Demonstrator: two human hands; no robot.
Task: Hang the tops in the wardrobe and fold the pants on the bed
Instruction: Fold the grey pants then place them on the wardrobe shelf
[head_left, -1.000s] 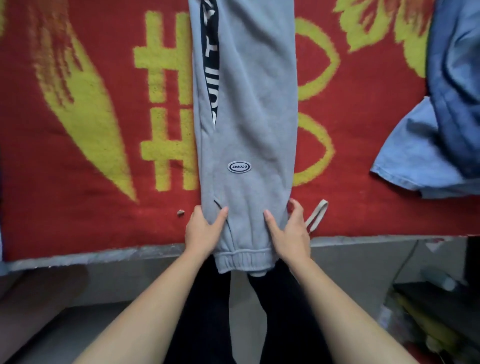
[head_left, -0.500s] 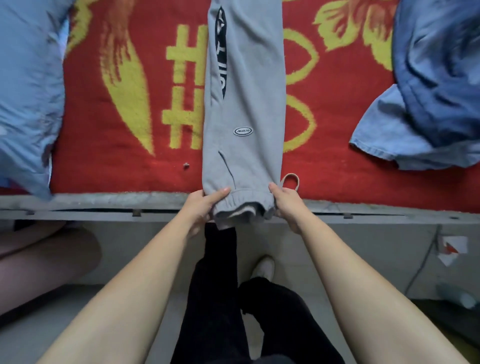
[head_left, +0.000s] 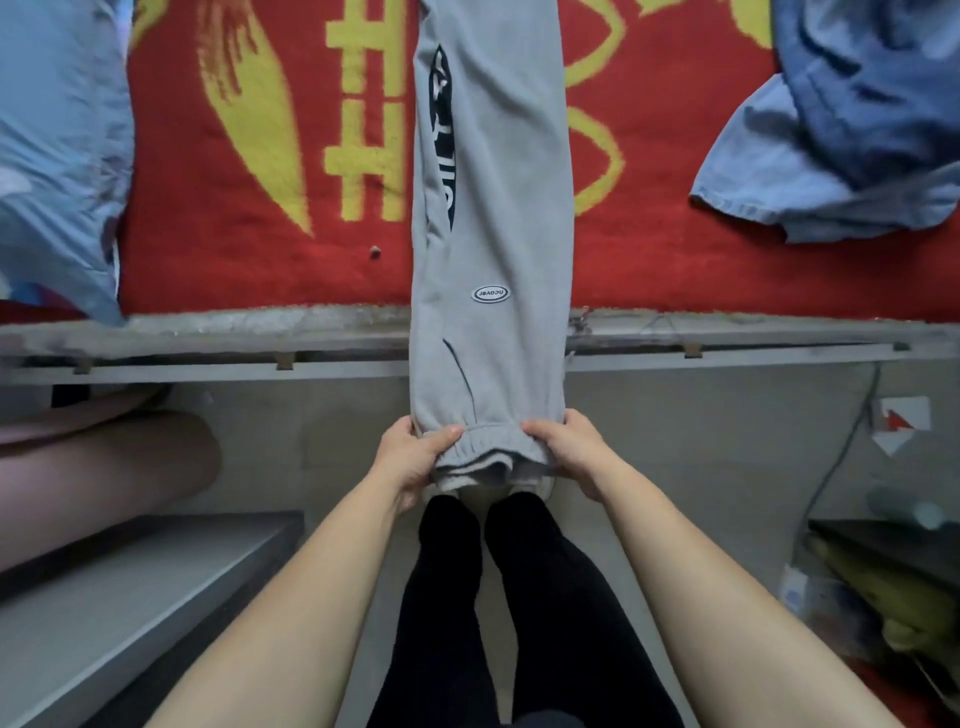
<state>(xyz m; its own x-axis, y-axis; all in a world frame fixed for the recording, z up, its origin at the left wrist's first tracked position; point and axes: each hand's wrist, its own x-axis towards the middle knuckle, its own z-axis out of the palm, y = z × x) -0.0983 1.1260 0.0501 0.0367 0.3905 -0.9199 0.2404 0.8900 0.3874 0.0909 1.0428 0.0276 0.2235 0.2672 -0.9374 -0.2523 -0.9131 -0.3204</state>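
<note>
Legs in black trousers (head_left: 452, 597) are standing nearest, at 6 o'clock. Just beyond, the left hand (head_left: 410, 457) and right hand (head_left: 569, 452) are each curling round the elastic waistband (head_left: 485, 441) of the grey sweatpants (head_left: 504, 182), thumbs on top, pinching it at its two corners w/ nothing else in either grip. That end is hanging out past the bed rail (head_left: 208, 340). The rest of the pants is lying lengthwise on the red blanket (head_left: 171, 234), running toward 12.

Risks, prob.: w/ this much fabric off the mattress, the pants are apt to be sliding floorward if either pinch is loosening. Uneven pulling is likely skewing the stacked legs, so the fold is coming out crooked. The rough rail edge could be snagging the fleece as it's dragging across. Further out, a wide fold-over could be catching the denim top (head_left: 857, 104) at 2 o'clock or the light-blue fabric (head_left: 57, 156) at 9, both lying near on the blanket.

Hard to tell: fingers under the waistband are hiding, so grip depth is unclear. The oval patch (head_left: 491, 294) lettering is reading too small, and the black side print (head_left: 441, 171) is disappearing into a crease. The cuff end is getting cut off at 12. Light-blue fabric: garment or pillow, can't say. The denim pile is getting cropped at the rt edge, so no. of tops is unknown. No wardrobe is showing.
</note>
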